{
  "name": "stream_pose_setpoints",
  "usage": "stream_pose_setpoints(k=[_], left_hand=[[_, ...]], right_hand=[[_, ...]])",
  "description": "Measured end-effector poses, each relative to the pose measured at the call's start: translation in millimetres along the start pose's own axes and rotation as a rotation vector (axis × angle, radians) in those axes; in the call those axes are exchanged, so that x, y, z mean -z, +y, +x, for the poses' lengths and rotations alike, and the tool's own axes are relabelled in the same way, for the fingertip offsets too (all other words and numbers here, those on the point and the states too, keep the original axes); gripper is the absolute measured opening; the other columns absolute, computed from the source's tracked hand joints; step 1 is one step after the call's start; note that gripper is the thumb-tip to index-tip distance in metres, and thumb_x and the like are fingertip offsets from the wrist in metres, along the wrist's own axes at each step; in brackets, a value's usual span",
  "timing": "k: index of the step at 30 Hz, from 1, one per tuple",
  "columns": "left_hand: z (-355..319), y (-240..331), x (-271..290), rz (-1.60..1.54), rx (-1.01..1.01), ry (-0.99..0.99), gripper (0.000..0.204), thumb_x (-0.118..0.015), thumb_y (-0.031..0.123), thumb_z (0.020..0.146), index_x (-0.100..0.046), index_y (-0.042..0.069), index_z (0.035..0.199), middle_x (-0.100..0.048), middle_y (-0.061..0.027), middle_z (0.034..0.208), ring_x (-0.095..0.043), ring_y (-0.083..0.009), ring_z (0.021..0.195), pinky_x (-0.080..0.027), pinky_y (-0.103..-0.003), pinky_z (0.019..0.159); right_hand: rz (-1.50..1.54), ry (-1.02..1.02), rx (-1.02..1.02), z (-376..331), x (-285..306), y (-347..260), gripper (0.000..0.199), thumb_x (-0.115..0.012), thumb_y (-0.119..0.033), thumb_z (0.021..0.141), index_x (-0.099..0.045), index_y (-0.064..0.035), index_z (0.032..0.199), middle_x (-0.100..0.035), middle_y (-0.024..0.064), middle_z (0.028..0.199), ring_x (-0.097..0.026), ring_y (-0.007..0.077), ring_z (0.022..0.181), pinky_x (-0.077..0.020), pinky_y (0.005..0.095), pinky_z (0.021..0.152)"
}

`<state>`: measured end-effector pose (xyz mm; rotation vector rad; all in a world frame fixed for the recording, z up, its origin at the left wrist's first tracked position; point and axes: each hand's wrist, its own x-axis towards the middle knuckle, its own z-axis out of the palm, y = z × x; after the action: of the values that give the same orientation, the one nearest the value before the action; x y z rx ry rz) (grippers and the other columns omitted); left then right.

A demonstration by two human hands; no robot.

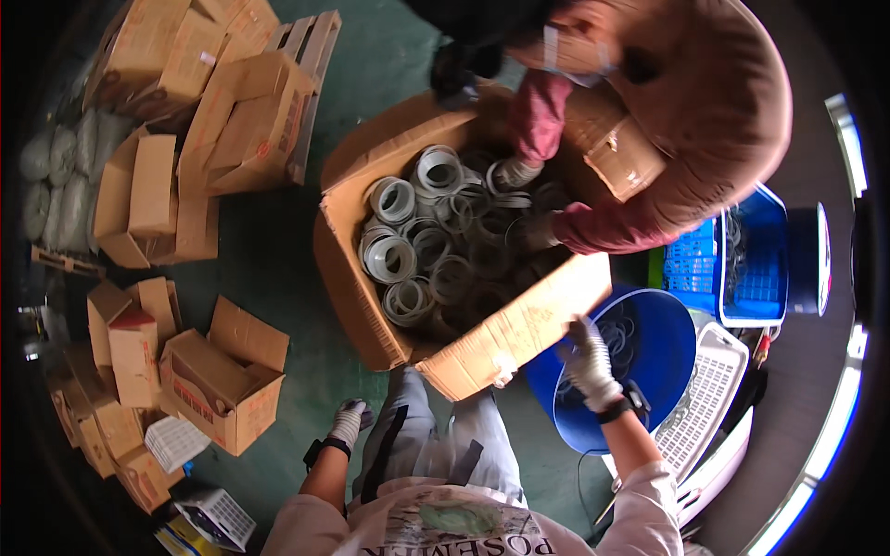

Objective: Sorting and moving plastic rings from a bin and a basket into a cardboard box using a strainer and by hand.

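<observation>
A large open cardboard box stands before my legs, filled with several translucent plastic rings. My right hand, in a white knit glove with dark fingertips, is over the rim of a round blue tub, close to the box's near flap. Its fingers are blurred, and I cannot tell whether they grip the flap. My left hand, gloved the same way, hangs beside my left thigh with loose fingers and nothing visible in it. Across the box, a co-worker's two gloved hands reach in among the rings.
Open cardboard boxes lie on the left, with more boxes by a wooden pallet at the far left. Bagged goods are stacked beyond. To the right stand a blue crate and a white basket.
</observation>
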<state>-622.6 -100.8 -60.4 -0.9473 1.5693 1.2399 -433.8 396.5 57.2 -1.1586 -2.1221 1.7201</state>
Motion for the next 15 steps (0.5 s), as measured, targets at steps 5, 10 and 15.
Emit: stream_pose_setpoints(k=[5,10,15], left_hand=[[19.5,-1.1,42.4,-0.006,0.056,0.047,0.03,-0.061,0.017,0.082,-0.049,0.005,0.107,-0.058,-0.0105,0.09,-0.062,-0.0256,0.073,-0.056,-0.041,0.063],[21.3,2.8,84.9,-0.09,0.062,0.109,0.034,-0.058,0.015,0.084,-0.048,0.003,0.113,-0.059,-0.0143,0.094,-0.064,-0.0281,0.077,-0.056,-0.04,0.065],[23.8,-2.1,129.6,-0.125,0.209,0.224,0.036,-0.06,0.015,0.081,-0.049,0.001,0.112,-0.059,-0.0163,0.096,-0.063,-0.0294,0.074,-0.056,-0.041,0.065]], right_hand=[[-0.788,-0.576,-0.016,113.4,-189.0,-43.6,0.077,-0.069,-0.04,0.069,-0.038,-0.0024,0.128,-0.054,0.0214,0.117,-0.049,0.0353,0.112,-0.0409,0.042,0.092],[-0.882,-0.724,-0.451,218.6,-303.2,43.8,0.099,-0.066,-0.056,0.067,-0.024,0.0025,0.136,-0.045,0.0236,0.129,-0.042,0.0325,0.122,-0.0339,0.041,0.1],[-1.053,-0.51,-0.667,213.4,-385.9,78.0,0.11,-0.075,-0.046,0.062,-0.012,0.0049,0.137,-0.027,0.0189,0.142,-0.03,0.0278,0.131,-0.0255,0.0406,0.106]])
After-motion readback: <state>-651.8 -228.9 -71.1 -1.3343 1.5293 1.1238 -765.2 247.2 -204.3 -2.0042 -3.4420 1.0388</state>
